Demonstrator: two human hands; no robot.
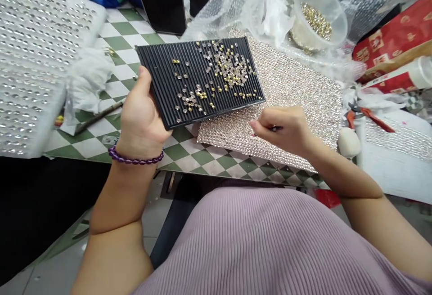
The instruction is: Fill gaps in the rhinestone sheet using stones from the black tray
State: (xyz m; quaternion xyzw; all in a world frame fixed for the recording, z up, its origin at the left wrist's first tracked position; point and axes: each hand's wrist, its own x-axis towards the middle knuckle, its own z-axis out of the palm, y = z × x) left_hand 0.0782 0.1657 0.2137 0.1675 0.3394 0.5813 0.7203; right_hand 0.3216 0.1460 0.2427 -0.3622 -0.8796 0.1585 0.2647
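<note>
My left hand (141,110) grips a black ridged tray (158,70) by its left end, with the thumb over the edge. Loose rhinestones (232,68), some clear and some gold-backed, lie scattered along the tray's grooves, most thickly at the upper right. The tray is held above the checkered table, partly over a sheet covered in rhinestones (297,88). Over that sheet, right of the tray's lower corner, my right hand (283,128) is closed with its fingers curled in. A small dark spot shows between thumb and fingers; what they hold is hidden.
Rows of larger gems cover a white board (43,61) at the left. A clear tub (319,16) of gold-backed stones stands at the back right, near plastic wrap (270,20). Red-handled pliers (374,119) and a white lump (349,142) lie right. A dark phone-like slab (162,2) stands behind.
</note>
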